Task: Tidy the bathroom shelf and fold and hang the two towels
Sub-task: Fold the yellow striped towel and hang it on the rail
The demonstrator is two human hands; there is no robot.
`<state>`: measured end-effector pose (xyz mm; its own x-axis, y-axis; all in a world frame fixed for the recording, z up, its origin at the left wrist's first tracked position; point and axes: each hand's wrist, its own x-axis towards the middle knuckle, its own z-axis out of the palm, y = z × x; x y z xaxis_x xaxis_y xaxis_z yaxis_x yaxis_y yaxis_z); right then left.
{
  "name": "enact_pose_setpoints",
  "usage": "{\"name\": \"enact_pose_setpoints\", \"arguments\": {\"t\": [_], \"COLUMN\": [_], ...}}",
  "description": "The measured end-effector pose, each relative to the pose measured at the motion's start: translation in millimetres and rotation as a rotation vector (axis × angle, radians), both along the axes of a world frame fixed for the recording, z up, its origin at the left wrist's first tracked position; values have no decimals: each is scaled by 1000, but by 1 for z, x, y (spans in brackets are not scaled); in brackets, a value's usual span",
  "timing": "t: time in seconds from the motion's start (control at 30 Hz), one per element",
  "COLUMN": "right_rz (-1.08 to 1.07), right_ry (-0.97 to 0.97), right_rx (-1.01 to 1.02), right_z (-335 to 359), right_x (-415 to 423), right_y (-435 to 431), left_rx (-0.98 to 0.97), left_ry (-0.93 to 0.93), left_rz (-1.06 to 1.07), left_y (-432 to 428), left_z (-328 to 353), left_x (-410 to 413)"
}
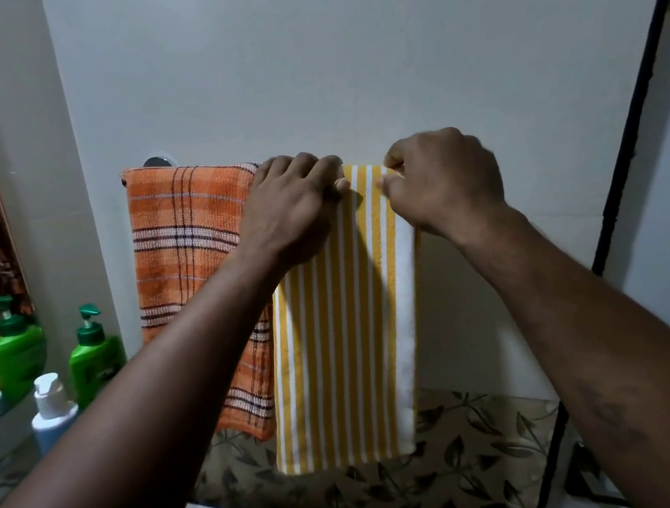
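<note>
Grey bathroom wall [381,51], rail mount [156,162] at left. Orange towel [185,250] hangs folded over rail. Yellow striped towel [337,340] hangs just beside it, edges overlapping. Left hand [291,208] and right hand [444,181], fingers curled, pinch yellow towel's top edge. Green bottle [94,359] and white bottle [53,409] on shelf at left.

Towel rail [156,162] mostly hidden beneath orange towel [183,241] and yellow towel [337,340]; green bottle [95,363] label too dim to read.

Left hand [295,205] and right hand [445,176] at the top of the yellow striped towel [340,361], orange checked towel [179,242] just beside
</note>
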<state>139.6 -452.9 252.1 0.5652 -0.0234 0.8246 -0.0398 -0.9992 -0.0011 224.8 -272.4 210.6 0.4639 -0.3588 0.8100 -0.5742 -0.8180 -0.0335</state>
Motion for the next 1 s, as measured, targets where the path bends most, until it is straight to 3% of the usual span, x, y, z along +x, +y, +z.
{"name": "enact_pose_setpoints", "arguments": {"t": [0.17, 0.27, 0.4, 0.53, 0.67, 0.8, 1.0], "right_rz": [59, 176, 330, 508, 560, 651, 859], "right_ry": [2, -178, -390, -182, 2, 153, 292], "right_rx": [-5, 44, 92, 86, 92, 71, -27], "right_z": [-14, -29, -61, -100, -128, -140, -147], "right_x": [3, -4, -22, -30, -14, 14, 36], "right_y": [-13, -12, 10, 41, 61, 91, 133], "left_rx": [45, 20, -210, -336, -197, -34, -18], "left_ry": [-27, -40, -96, -45, 108, 235, 365], "left_rz": [18, 25, 24, 10, 74, 323, 653], "left_y": [4, 5, 13, 19, 27, 59, 100], "left_z": [-4, -5, -28, -64, -98, -118, -139], "left_x": [8, 4, -12, -36, -58, -78, -118]}}
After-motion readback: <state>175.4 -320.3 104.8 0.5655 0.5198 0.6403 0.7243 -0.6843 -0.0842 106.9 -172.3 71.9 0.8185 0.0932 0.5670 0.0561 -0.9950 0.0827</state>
